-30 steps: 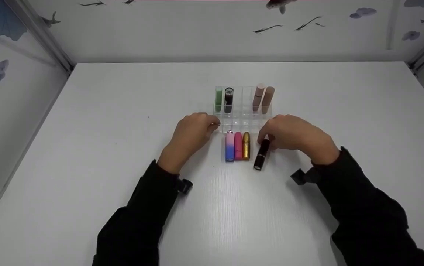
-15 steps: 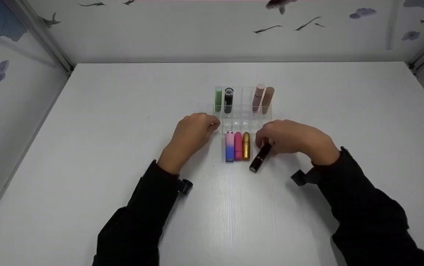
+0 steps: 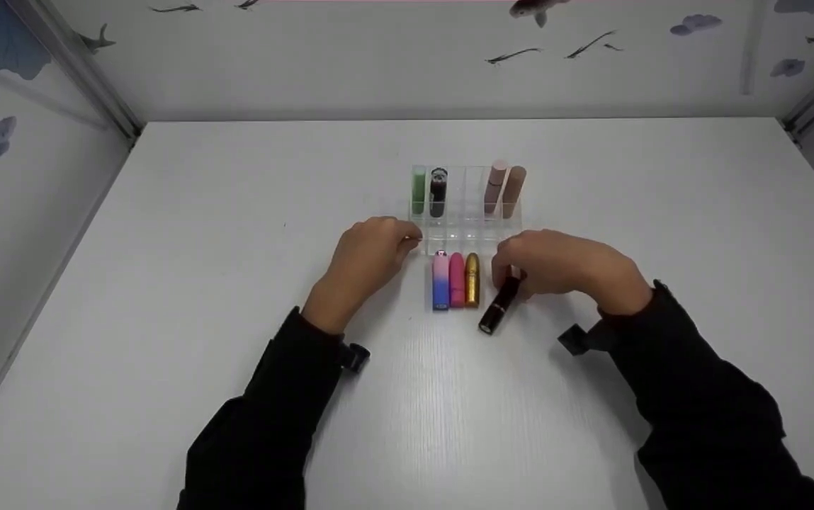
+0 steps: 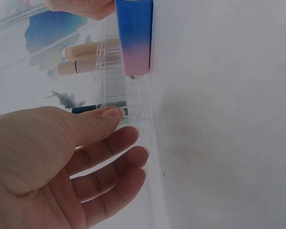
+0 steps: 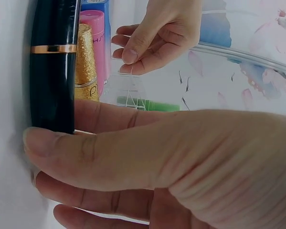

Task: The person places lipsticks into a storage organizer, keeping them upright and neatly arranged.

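My right hand [image 3: 555, 262] pinches the upper end of a black lipstick with a gold band [image 3: 497, 309], tilted with its lower end toward me and to the left. In the right wrist view, my thumb lies across the end of that lipstick [image 5: 54, 81]. My left hand [image 3: 370, 249] pinches the near left corner of a clear lipstick organizer [image 3: 474, 230], thumb against its edge. Between the hands stand a pink-and-blue lipstick [image 3: 441, 282], a pink lipstick [image 3: 457, 280] and a gold lipstick [image 3: 472, 280], side by side in front of the organizer.
The organizer's back row holds a green tube [image 3: 419, 190], a dark tube [image 3: 438, 193], a pale pink tube [image 3: 496, 187] and a tan tube [image 3: 514, 191]. Everything is on a white table [image 3: 236, 297] with patterned white panels [image 3: 378, 64] behind and at the sides.
My right hand has come slightly toward me, and the black lipstick's lower end has swung left and nearer. My left hand and the organizer have stayed in place.
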Available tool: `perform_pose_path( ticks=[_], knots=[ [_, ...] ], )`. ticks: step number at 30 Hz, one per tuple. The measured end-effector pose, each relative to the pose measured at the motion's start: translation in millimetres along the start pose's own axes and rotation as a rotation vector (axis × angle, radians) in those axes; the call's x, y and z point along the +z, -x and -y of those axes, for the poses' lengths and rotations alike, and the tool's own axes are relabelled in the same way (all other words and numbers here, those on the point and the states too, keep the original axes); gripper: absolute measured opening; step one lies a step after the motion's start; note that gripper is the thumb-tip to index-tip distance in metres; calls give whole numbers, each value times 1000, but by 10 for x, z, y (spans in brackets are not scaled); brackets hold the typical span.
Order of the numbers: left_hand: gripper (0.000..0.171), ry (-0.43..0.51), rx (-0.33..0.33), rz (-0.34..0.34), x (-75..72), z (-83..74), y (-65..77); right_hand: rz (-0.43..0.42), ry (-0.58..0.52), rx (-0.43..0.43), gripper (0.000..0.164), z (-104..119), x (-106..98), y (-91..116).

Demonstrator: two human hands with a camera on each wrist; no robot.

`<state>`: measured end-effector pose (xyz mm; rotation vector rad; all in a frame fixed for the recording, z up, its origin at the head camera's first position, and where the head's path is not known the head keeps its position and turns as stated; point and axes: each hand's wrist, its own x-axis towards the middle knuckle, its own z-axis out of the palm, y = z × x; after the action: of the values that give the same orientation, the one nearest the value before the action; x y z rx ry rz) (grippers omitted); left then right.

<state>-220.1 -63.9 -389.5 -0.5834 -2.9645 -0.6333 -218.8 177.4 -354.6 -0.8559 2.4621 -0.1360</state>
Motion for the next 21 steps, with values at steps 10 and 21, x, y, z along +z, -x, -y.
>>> perform_pose_path(
  ticks=[10, 21],
  knots=[
    [17, -24, -2, 9, 2, -3, 3, 19, -17, -40, 24, -27, -34, 66],
    [17, -37, -5, 17, -5, -9, -11, -158, -39, 26, 22, -101, -182, 223]
  ],
)
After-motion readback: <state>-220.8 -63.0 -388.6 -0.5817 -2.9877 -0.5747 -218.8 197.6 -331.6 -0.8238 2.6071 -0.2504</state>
